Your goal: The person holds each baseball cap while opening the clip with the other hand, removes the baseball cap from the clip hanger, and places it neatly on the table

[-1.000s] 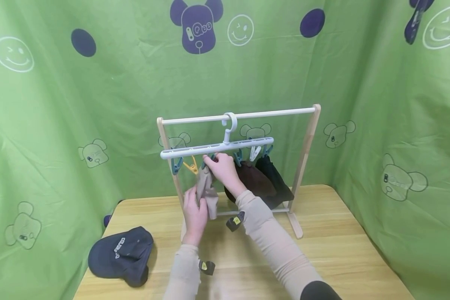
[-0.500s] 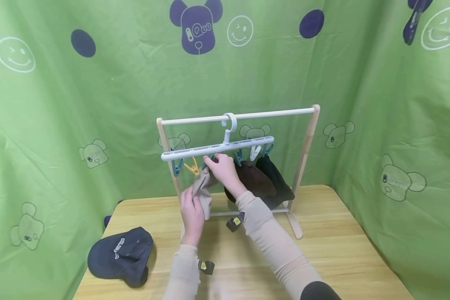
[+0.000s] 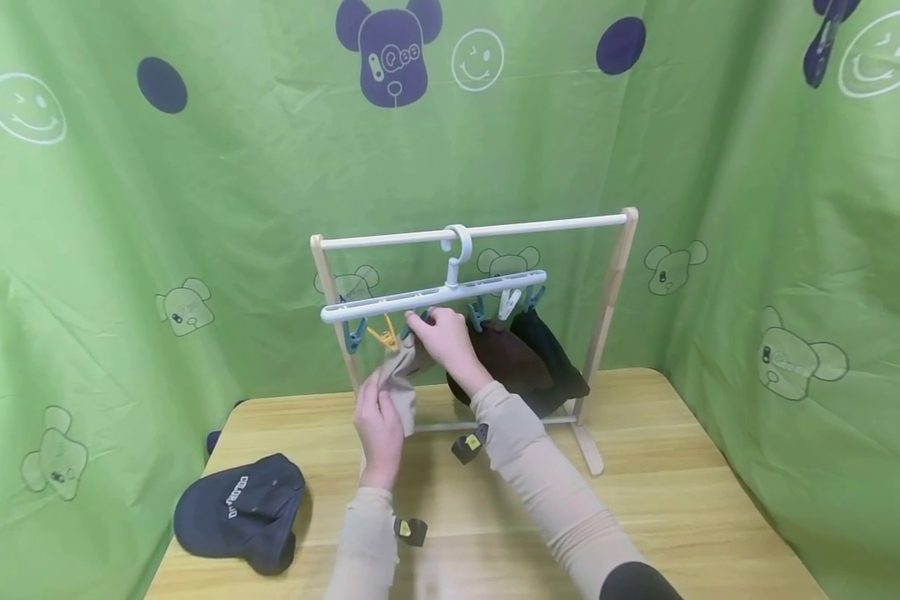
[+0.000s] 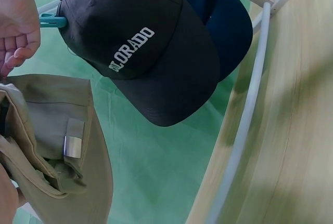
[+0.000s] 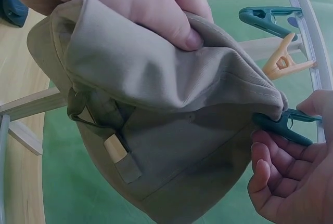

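A beige cap (image 3: pixel 401 392) hangs under the hanger bar (image 3: pixel 427 298), its inside showing in the right wrist view. My left hand (image 3: pixel 378 429) grips the cap's cloth, thumb over the folded brim edge (image 5: pixel 125 73). My right hand (image 3: pixel 447 340) pinches a teal clip (image 5: pixel 283 126) between thumb and fingers; the clip's jaws meet the corner of the cap's edge. In the left wrist view, that cap (image 4: pixel 99 151) is beside a black cap (image 4: pixel 125 31) held by another teal clip (image 4: pixel 52 21).
The hanger hooks over a white rail (image 3: pixel 555 226) of a wooden rack (image 3: pixel 611 292). A yellow clip (image 3: pixel 385 335), a teal clip (image 3: pixel 356 335) and a white clip (image 3: pixel 508 304) hang from it. Dark caps (image 3: pixel 506 362) hang at right; a navy cap (image 3: pixel 240 512) lies on the table (image 3: pixel 667 500).
My left hand has shifted left with the cloth, spreading the beige cap sideways. My right hand has stayed at the clip under the bar.
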